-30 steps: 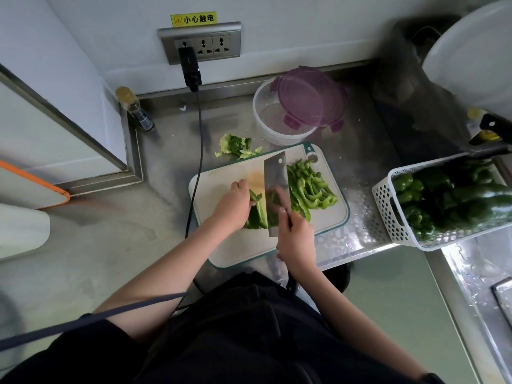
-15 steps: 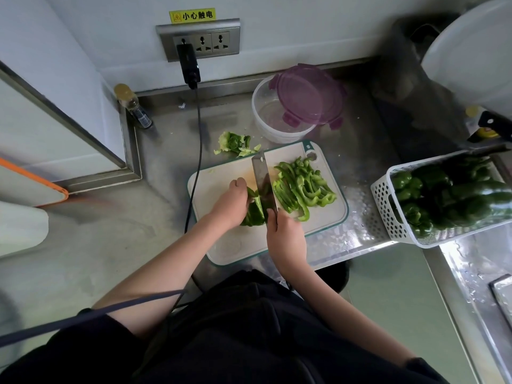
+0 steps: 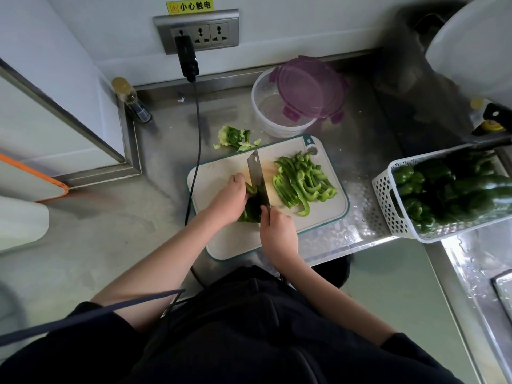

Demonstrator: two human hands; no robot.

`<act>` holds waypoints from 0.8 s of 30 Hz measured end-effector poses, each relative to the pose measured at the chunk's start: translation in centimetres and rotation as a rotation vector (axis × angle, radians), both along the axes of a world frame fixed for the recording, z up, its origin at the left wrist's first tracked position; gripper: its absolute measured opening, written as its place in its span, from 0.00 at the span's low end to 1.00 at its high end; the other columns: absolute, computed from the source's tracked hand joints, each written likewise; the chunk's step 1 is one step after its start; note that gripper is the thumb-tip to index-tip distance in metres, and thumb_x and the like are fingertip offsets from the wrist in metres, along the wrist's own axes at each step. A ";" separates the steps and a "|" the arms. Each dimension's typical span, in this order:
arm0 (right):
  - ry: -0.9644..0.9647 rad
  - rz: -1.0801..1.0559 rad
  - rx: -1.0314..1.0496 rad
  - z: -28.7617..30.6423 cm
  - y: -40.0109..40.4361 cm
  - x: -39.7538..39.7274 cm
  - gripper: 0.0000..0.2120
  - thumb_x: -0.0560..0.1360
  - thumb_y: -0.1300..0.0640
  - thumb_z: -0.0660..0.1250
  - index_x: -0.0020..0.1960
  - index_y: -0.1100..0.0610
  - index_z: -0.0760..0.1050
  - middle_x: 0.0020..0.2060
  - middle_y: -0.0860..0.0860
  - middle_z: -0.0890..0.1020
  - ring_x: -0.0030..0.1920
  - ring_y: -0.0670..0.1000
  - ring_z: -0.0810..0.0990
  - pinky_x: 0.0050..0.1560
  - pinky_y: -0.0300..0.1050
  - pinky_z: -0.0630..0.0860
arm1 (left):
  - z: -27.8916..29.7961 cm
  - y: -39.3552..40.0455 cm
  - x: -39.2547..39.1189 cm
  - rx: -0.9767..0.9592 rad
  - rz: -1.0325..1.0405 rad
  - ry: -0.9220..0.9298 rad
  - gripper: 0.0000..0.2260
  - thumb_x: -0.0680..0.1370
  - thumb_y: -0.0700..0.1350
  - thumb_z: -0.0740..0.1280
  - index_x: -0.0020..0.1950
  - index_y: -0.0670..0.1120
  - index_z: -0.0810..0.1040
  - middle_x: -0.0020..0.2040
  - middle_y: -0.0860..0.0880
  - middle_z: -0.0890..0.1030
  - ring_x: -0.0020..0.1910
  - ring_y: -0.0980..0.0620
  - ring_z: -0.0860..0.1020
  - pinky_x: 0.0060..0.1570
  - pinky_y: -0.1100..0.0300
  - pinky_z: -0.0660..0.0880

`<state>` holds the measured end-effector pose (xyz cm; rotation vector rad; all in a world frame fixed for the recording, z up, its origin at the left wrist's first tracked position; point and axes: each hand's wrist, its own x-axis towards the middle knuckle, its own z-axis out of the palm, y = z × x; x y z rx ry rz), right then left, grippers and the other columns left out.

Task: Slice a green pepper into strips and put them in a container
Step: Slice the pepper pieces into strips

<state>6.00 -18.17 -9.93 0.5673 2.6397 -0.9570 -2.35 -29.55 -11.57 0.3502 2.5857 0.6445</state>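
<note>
- Cutting board [image 3: 235, 239]: white with a teal rim, lying flat on the steel counter [image 3: 110, 231] at the centre of the frame.
- Left hand [image 3: 230, 196]: fingers curled down over the uncut green pepper piece [image 3: 250, 212], pinning it to the board just left of the blade.
- Right hand [image 3: 278, 234]: fingers wrapped around the handle of the cleaver [image 3: 256, 176]; the handle itself is hidden inside the grip.
- Cleaver: blade stands on edge, running from the hand toward the upper part of the frame, its lower section against the pepper piece.
- Pepper strips [image 3: 302, 182]: a loose pile on the board, right of the blade and apart from it.
- Container [image 3: 273, 109]: clear round tub above the board, its purple lid [image 3: 310, 87] resting tilted across the right side of the rim. No strips visible inside.
- Pepper scraps [image 3: 235, 137]: pale-green trimmings on the counter, just above the board's upper left corner.
- White basket [image 3: 388, 198]: at the right edge of the frame, holding whole green peppers [image 3: 454, 195].
- Wall socket [image 3: 196, 30]: upper centre, with a black plug [image 3: 188, 58] inserted.
</note>
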 end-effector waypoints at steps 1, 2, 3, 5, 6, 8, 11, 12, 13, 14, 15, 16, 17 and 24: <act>-0.003 0.016 0.018 0.0 0.0 -0.1 0.19 0.82 0.48 0.51 0.41 0.59 0.69 0.34 0.55 0.74 0.34 0.58 0.74 0.34 0.46 0.66 | -0.1 -0.1 0.0 0.007 -0.010 0.004 0.09 0.80 0.39 0.59 0.57 0.36 0.65 0.54 0.37 0.71 0.42 0.38 0.77 0.41 0.48 0.74; -0.005 0.031 0.031 0.0 0.0 -0.3 0.19 0.82 0.49 0.51 0.43 0.60 0.70 0.34 0.55 0.74 0.35 0.58 0.74 0.34 0.45 0.65 | -0.2 -0.1 0.0 0.014 -0.017 0.009 0.09 0.80 0.39 0.59 0.57 0.36 0.65 0.55 0.37 0.71 0.43 0.38 0.77 0.42 0.47 0.74; -0.005 0.039 0.040 -0.1 -0.1 -0.4 0.20 0.82 0.49 0.50 0.44 0.61 0.71 0.34 0.55 0.75 0.35 0.58 0.74 0.34 0.45 0.65 | -0.3 -0.2 0.1 0.021 -0.020 0.014 0.09 0.80 0.39 0.59 0.57 0.36 0.65 0.55 0.37 0.71 0.43 0.39 0.77 0.42 0.47 0.74; -0.004 0.043 0.044 0.0 -0.2 -0.8 0.20 0.82 0.48 0.50 0.45 0.62 0.72 0.35 0.55 0.75 0.36 0.59 0.76 0.34 0.45 0.66 | -0.4 -0.3 0.2 0.040 -0.019 0.021 0.07 0.80 0.39 0.58 0.56 0.37 0.65 0.54 0.38 0.71 0.41 0.41 0.76 0.38 0.51 0.73; 0.003 0.048 0.041 0.0 -0.3 -1.0 0.20 0.82 0.49 0.50 0.46 0.62 0.72 0.35 0.56 0.75 0.37 0.59 0.76 0.34 0.45 0.66 | -0.3 -0.3 0.3 0.044 -0.018 0.023 0.07 0.81 0.39 0.58 0.55 0.37 0.65 0.53 0.39 0.71 0.39 0.43 0.75 0.36 0.53 0.70; 0.028 0.056 0.035 0.0 -0.4 -1.3 0.20 0.83 0.50 0.50 0.46 0.63 0.73 0.36 0.57 0.77 0.37 0.60 0.77 0.34 0.46 0.66 | -0.1 -0.4 0.6 0.051 -0.012 0.034 0.06 0.81 0.40 0.58 0.54 0.38 0.64 0.53 0.40 0.70 0.37 0.47 0.72 0.34 0.57 0.66; 0.038 0.068 0.035 0.3 -0.4 -1.5 0.20 0.83 0.50 0.50 0.47 0.64 0.74 0.35 0.56 0.76 0.38 0.61 0.78 0.34 0.46 0.68 | -0.1 -0.6 1.4 0.053 -0.008 0.095 0.05 0.81 0.41 0.58 0.53 0.39 0.63 0.51 0.40 0.69 0.33 0.47 0.69 0.32 0.56 0.65; 0.039 0.073 0.037 0.3 -0.3 -1.4 0.20 0.83 0.50 0.50 0.47 0.64 0.74 0.35 0.57 0.76 0.38 0.61 0.78 0.34 0.47 0.69 | -0.2 -0.6 1.8 0.052 -0.015 0.127 0.06 0.81 0.41 0.58 0.52 0.39 0.63 0.50 0.40 0.69 0.32 0.47 0.69 0.31 0.56 0.64; 0.041 0.077 0.040 0.3 -0.3 -1.4 0.20 0.83 0.50 0.51 0.47 0.64 0.74 0.36 0.57 0.77 0.38 0.61 0.78 0.34 0.47 0.69 | -0.2 -0.7 2.3 0.054 -0.023 0.162 0.06 0.81 0.40 0.58 0.52 0.39 0.64 0.50 0.40 0.69 0.31 0.46 0.70 0.29 0.56 0.63; 0.044 0.082 0.043 0.3 -0.2 -1.4 0.20 0.83 0.50 0.51 0.47 0.64 0.74 0.36 0.58 0.78 0.38 0.61 0.78 0.34 0.47 0.70 | -0.2 -0.8 2.7 0.054 -0.026 0.197 0.06 0.80 0.40 0.58 0.52 0.38 0.64 0.49 0.40 0.69 0.30 0.44 0.71 0.28 0.56 0.63; 0.046 0.092 0.048 0.4 -0.2 -1.4 0.20 0.83 0.50 0.51 0.47 0.64 0.74 0.37 0.59 0.79 0.38 0.61 0.78 0.34 0.48 0.70 | -0.2 -0.9 3.2 0.056 -0.023 0.227 0.06 0.80 0.39 0.59 0.51 0.37 0.65 0.48 0.39 0.69 0.30 0.43 0.73 0.28 0.57 0.63; 0.045 0.106 0.052 0.5 -0.2 -1.3 0.20 0.82 0.50 0.51 0.47 0.64 0.74 0.37 0.60 0.79 0.38 0.62 0.78 0.34 0.48 0.71 | -0.3 -1.0 3.6 0.062 -0.012 0.248 0.05 0.79 0.38 0.60 0.51 0.36 0.66 0.48 0.39 0.70 0.30 0.41 0.74 0.27 0.57 0.62; 0.044 0.123 0.056 0.5 -0.2 -1.3 0.20 0.82 0.50 0.51 0.47 0.64 0.73 0.37 0.60 0.79 0.37 0.62 0.78 0.33 0.48 0.71 | -0.3 -1.1 4.0 0.076 0.003 0.261 0.05 0.79 0.37 0.61 0.50 0.36 0.67 0.47 0.38 0.71 0.29 0.40 0.74 0.26 0.57 0.62; -0.032 0.121 0.044 0.8 0.0 -2.1 0.19 0.83 0.50 0.50 0.48 0.62 0.72 0.39 0.57 0.78 0.40 0.60 0.78 0.35 0.46 0.68 | 0.9 -1.2 5.3 0.235 0.078 0.350 0.11 0.73 0.31 0.68 0.49 0.37 0.67 0.47 0.35 0.72 0.26 0.44 0.73 0.23 0.69 0.57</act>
